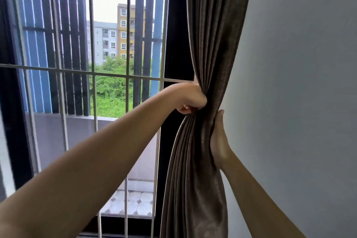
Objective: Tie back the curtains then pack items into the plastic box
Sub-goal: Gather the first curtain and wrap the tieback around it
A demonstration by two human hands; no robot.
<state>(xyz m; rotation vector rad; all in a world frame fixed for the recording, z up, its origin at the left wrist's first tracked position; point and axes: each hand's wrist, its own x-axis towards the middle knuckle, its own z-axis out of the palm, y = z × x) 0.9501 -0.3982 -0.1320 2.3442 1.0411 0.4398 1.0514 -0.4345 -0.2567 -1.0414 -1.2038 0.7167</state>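
A brown-grey curtain (212, 35) hangs at the right side of the window, gathered into a narrow waist at mid height. My left hand (190, 98) is clenched around that gathered waist from the window side. My right hand (219, 137) reaches up between the curtain and the wall, its fingers hidden behind the fabric, its edge pressed against the folds. No tie-back cord or plastic box is in view.
A white wall (299, 83) stands directly right of the curtain. The window has a dark frame (177, 35) and pale metal security bars (92, 73). Outside lie a balcony with tiled floor (135, 203), trees and apartment buildings.
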